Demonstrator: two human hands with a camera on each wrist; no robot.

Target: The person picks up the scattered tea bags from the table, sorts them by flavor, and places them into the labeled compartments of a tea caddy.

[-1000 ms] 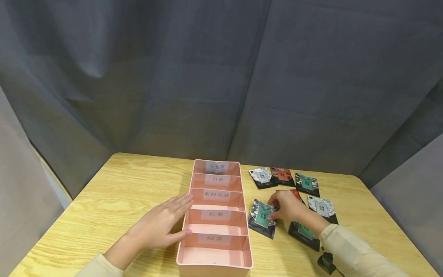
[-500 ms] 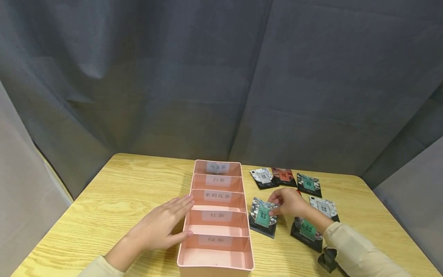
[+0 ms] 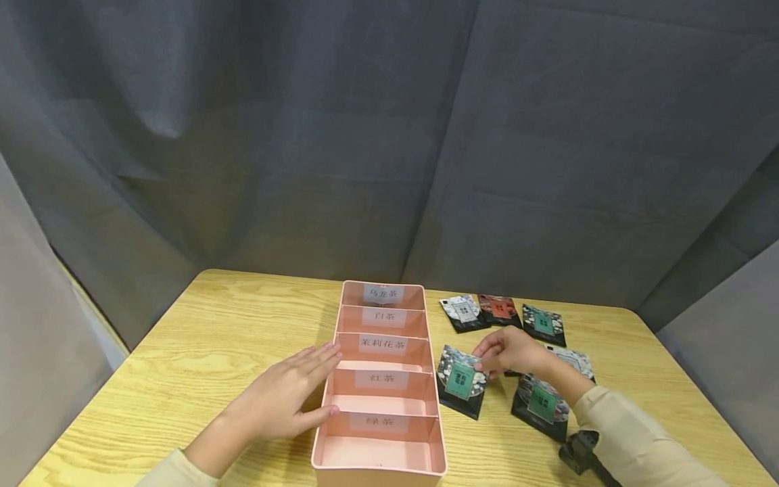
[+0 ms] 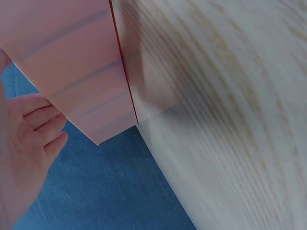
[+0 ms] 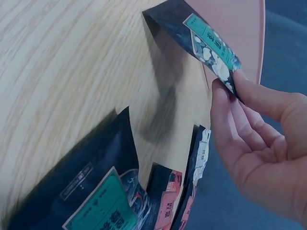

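A pink divided box (image 3: 377,477) with Chinese tea labels on its compartments stands lengthwise on the table. Along its left rim lies my left hand (image 3: 286,396), fingers extended and touching the side; the left wrist view shows those fingers at the wall of the box (image 4: 81,72). To the box's right, my right hand (image 3: 508,353) pinches the top corner of a black tea sachet (image 3: 460,382) with a green label and white flower print. In the right wrist view this sachet (image 5: 208,45) hangs tilted from thumb and fingers, its shadow on the tabletop beneath.
Near the right forearm lies another green-labelled sachet (image 3: 541,406), beside a white one (image 3: 575,362) partly covered by the arm. Farther back are white (image 3: 464,312), red (image 3: 500,310) and green (image 3: 541,323) sachets. A small black device (image 3: 578,452) is by the right sleeve.
My right hand has risen slightly and shifted away from me, drawing the sachet's upper edge up with it. The left hand stays against the box.
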